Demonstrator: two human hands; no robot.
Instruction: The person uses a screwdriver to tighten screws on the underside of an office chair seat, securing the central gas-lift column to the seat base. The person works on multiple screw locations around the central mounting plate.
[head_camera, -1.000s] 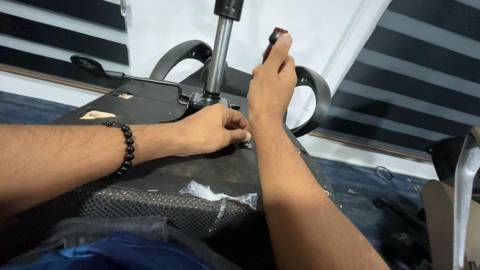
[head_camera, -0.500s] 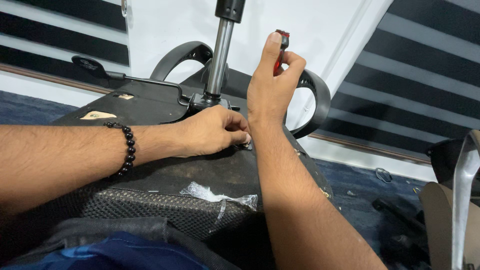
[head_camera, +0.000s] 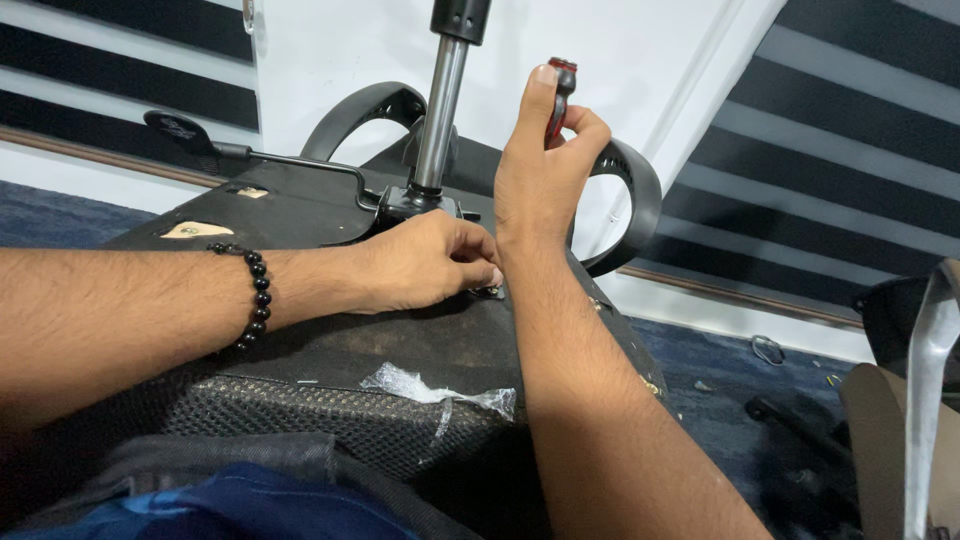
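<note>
Two bare hands work on the underside of an overturned office chair seat (head_camera: 330, 215), seen from the head view. Right hand (head_camera: 540, 165): raised, fingers closed around the red-and-black handle of a screwdriver (head_camera: 560, 95), which stands roughly upright with its cap just above the fingertips; the shaft is hidden behind the hand and wrist. Left hand (head_camera: 425, 262): resting on the black seat base, fingers pinched together at a small metal fitting (head_camera: 490, 291) just beside the right wrist (whether it is a screw or a bracket cannot be told). A black bead bracelet (head_camera: 252, 295) circles the left wrist.

Directly behind the left hand, the silver gas-lift column (head_camera: 440, 115) rises from the seat's mounting plate, with a black adjustment lever (head_camera: 215, 148) extending to the left. Two curved black armrests (head_camera: 635, 205) arc behind the hands. A scrap of clear plastic wrap (head_camera: 430, 388) lies on the seat's mesh edge, near the right forearm. Dark blue carpet (head_camera: 760, 400) shows at the right.
</note>
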